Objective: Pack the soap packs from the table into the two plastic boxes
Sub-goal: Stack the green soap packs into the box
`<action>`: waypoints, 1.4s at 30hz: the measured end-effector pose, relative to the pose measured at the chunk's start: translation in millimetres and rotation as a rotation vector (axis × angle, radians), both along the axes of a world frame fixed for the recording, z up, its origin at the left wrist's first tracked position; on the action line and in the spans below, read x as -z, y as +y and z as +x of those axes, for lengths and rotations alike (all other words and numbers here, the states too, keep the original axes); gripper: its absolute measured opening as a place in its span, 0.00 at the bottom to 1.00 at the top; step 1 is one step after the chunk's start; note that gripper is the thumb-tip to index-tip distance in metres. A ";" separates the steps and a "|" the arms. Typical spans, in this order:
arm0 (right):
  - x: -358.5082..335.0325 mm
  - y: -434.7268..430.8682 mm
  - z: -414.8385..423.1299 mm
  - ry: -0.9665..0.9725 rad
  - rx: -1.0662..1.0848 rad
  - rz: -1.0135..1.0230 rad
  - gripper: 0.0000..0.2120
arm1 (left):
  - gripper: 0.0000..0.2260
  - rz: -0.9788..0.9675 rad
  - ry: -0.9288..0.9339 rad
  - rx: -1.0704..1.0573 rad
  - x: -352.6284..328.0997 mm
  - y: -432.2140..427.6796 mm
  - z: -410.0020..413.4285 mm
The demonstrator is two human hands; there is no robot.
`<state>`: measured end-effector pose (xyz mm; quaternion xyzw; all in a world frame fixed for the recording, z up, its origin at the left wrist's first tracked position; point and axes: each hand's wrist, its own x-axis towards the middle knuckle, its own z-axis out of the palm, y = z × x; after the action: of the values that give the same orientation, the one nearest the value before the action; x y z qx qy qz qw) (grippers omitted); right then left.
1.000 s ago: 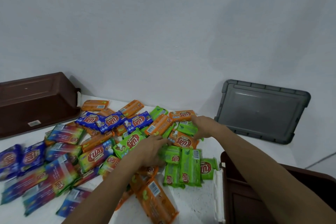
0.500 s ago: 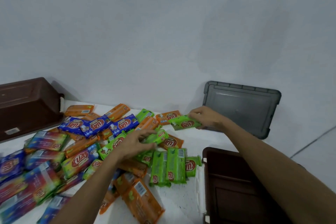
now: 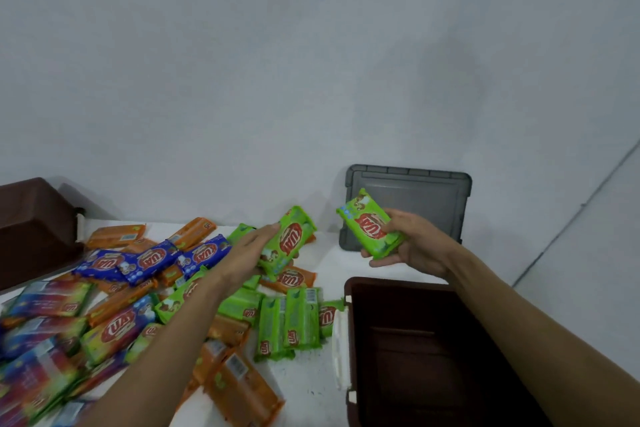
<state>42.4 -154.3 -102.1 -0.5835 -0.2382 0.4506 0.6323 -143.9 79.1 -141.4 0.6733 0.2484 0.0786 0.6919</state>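
Soap packs in green, orange, blue and rainbow wrappers lie heaped on the white table (image 3: 308, 381). My left hand (image 3: 247, 251) holds a green soap pack (image 3: 289, 241) lifted above the heap. My right hand (image 3: 414, 244) grips another green soap pack (image 3: 367, 225) in the air, just beyond the far rim of an open brown plastic box (image 3: 426, 350) at the lower right. That box looks empty inside. A second brown box (image 3: 34, 229) stands at the far left, tipped with its bottom facing me.
A grey lid (image 3: 426, 196) leans against the wall behind my right hand. A white latch (image 3: 341, 340) sits on the near box's left side. A group of green packs (image 3: 287, 322) lies beside that box.
Both hands have risen off the heap, each with a green pack. The right hand carried its pack to the right, toward the open brown box. The view has shifted right.
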 end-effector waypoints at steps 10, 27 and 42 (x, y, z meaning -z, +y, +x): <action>3.9 -54.0 -13.5 -0.072 0.235 -0.054 0.12 | 0.17 -0.100 -0.067 0.133 -11.2 -42.8 25.4; 65.7 -98.6 -32.7 -0.053 0.192 -0.301 0.12 | 0.14 -0.031 -0.151 -0.049 12.6 -77.6 53.4; 131.6 -72.5 -56.1 -0.204 0.298 -0.689 0.19 | 0.18 -0.185 -0.168 -0.143 38.5 -100.4 50.9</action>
<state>-13.8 -226.8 -233.6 -0.8316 -0.0474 0.3470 0.4309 -93.0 -21.3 -179.9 0.5782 0.2432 0.1605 0.7621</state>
